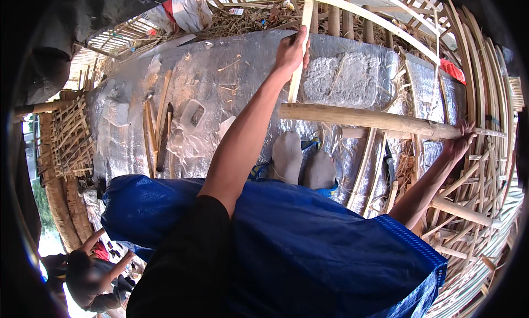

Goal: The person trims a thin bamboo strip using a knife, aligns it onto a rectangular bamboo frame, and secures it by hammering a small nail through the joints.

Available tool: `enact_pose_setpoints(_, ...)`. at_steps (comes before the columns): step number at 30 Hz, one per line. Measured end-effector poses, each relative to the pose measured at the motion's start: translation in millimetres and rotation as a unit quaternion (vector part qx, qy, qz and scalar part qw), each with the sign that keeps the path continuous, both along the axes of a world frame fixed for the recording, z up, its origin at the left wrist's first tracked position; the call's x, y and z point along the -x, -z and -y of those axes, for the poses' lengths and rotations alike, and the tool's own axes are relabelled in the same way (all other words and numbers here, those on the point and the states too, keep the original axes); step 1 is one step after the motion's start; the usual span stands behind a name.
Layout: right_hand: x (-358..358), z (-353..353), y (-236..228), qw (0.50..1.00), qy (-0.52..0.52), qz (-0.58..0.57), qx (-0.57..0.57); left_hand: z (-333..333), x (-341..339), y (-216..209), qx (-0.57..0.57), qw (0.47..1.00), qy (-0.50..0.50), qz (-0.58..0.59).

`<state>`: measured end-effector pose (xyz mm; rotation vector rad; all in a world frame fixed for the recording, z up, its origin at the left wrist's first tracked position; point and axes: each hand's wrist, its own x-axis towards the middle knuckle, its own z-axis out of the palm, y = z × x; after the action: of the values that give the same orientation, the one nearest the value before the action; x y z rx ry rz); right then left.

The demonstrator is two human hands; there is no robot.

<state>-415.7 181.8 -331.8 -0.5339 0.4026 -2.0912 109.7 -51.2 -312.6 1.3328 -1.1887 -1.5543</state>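
My left hand is closed round an upright pale bamboo strip, part of an open frame. At its top, this strip meets a long curved bamboo strip that slants down to the right. Farther right, my right hand grips the narrow end of a thick round wooden club. The club lies across in front of me, its broad end close to the foot of the upright strip; whether they touch I cannot tell. Blue plastic sheeting covers my lap, with my feet beyond it.
Silver foil sheeting covers the ground, with a rough grey slab on it. Left lie bamboo pieces, a dark blade-like tool and a clear plastic container. Bamboo strips crowd the right. A person is at lower left.
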Motion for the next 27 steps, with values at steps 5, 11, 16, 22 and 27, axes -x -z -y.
enact_pose_setpoints(5, 18, -2, 30, 0.993, 0.098, 0.055, -0.038, 1, 3, 5, -0.004, 0.997, -0.006, 0.073)
enact_pose_setpoints(11, 33, 25, 87, 0.984, 0.120, -0.021, -0.128, 0, -11, 30, -0.025, 0.999, -0.008, 0.022)
enact_pose_setpoints(16, 36, 40, 98, 0.953, 0.181, -0.048, -0.237, 5, -18, 28, -0.016, 0.999, -0.003, 0.046)
enact_pose_setpoints(22, -35, 63, 83, 0.797, 0.316, -0.097, -0.505, 6, -17, 36, -0.007, 0.999, -0.036, 0.006)
enact_pose_setpoints(27, -80, 57, 66, 0.864, 0.296, -0.021, -0.406, 3, -7, 18, 0.003, 1.000, -0.014, 0.021)
